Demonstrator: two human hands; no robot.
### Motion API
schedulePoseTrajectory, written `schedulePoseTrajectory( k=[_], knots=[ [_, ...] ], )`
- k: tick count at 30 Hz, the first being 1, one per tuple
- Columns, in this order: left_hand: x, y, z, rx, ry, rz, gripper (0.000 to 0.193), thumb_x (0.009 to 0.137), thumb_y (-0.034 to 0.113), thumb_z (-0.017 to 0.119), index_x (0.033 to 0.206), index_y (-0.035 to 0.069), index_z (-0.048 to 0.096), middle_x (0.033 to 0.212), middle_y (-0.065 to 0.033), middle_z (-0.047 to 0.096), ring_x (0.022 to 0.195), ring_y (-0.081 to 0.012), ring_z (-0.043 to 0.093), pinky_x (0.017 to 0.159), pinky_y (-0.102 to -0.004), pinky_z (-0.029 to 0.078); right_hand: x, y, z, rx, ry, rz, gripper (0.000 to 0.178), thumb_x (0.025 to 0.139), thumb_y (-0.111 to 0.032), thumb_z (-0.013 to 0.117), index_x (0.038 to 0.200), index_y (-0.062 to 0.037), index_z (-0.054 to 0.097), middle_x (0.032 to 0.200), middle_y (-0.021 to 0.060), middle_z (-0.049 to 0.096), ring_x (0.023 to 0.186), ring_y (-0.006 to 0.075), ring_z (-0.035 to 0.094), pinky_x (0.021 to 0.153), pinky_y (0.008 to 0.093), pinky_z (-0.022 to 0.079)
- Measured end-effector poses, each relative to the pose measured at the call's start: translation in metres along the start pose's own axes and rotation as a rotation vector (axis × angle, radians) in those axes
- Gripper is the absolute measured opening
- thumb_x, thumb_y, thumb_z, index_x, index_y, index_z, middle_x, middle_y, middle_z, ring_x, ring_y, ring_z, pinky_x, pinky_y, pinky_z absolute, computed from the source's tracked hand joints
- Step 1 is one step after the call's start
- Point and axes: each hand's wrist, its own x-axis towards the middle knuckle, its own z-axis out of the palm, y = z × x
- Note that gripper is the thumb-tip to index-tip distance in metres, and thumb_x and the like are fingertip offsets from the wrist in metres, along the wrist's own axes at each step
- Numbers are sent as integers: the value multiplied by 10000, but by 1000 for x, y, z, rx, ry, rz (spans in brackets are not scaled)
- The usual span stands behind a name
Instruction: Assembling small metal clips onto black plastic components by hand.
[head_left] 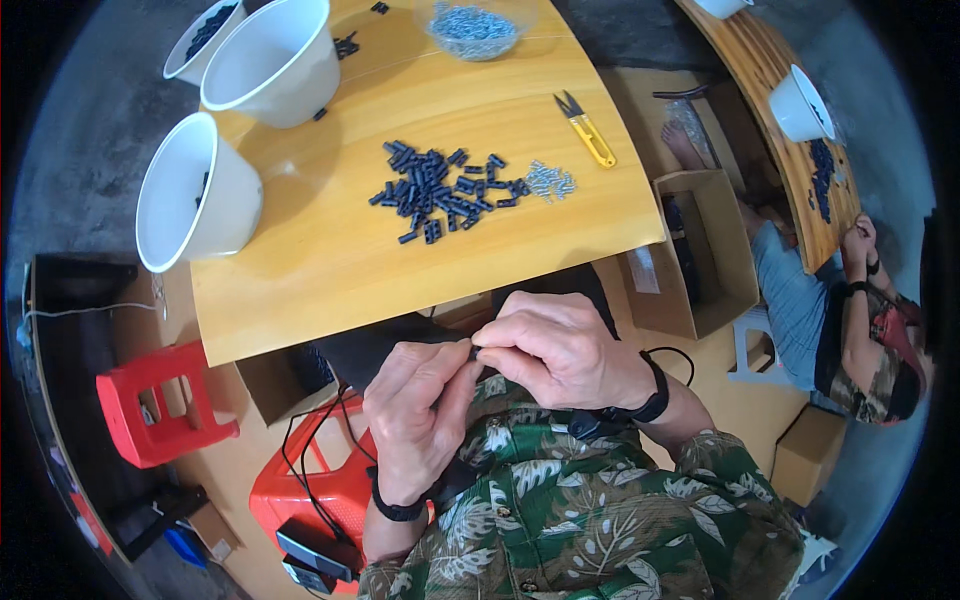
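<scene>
My left hand point(420, 405) and my right hand point(560, 350) meet in front of me, just off the near edge of the wooden table point(330, 300). Between their fingertips is a small black plastic piece point(474, 353), mostly covered by the fingers. The left thumb and forefinger pinch it. My right thumb and forefinger are pressed together against it; whether they hold anything more is hidden. On the tabletop beyond lies a heap of short black plastic pieces point(425, 185), with a small pile of silver screws point(550, 181) touching its right side.
Yellow-handled thread snips point(590, 135) lie at the right. White buckets point(240, 215) stand along the left edge, and a clear bowl of screws point(470, 30) at the back. Below are red stools point(165, 405) and a cardboard box point(725, 260). Another person point(840, 320) works at a table on the right.
</scene>
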Motion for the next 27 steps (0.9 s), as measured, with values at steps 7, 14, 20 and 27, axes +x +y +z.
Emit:
schedulePoseTrajectory(
  k=[7, 14, 20, 27],
  knots=[
    [3, -4, 7, -12, -49, 16, 211, 727, -41, 766, 929, -12, 712, 843, -126, 692, 746, -262, 652, 682, -336, 520, -6, 3, -7, 38, -26, 64, 147, 789, -35, 742, 878, -37, 626, 737, 88, 595, 628, 256, 614, 529, 357, 486],
    [3, -8, 15, -98, 7, 13, 159, 733, -39, 763, 880, -16, 707, 811, -127, 691, 718, -257, 644, 664, -325, 509, -7, 32, -35, -350, 237, 296, 56, 830, -34, 691, 865, -42, 648, 802, 97, 597, 675, 254, 625, 593, 346, 510],
    [1, -8, 17, -125, 16, 0, 149, 735, -34, 765, 870, -17, 704, 802, -126, 693, 706, -257, 637, 660, -324, 503, 2, 69, -39, -392, 348, 361, 35, 846, -30, 667, 853, -27, 634, 805, 116, 582, 688, 284, 622, 601, 368, 506],
    [0, -8, 18, -124, 24, -9, 151, 729, -38, 768, 864, -16, 704, 794, -126, 691, 700, -255, 635, 654, -322, 502, 7, 79, -30, -521, 331, 363, 27, 861, -50, 651, 856, -55, 624, 801, 113, 574, 691, 328, 619, 608, 408, 502]
  ],
)
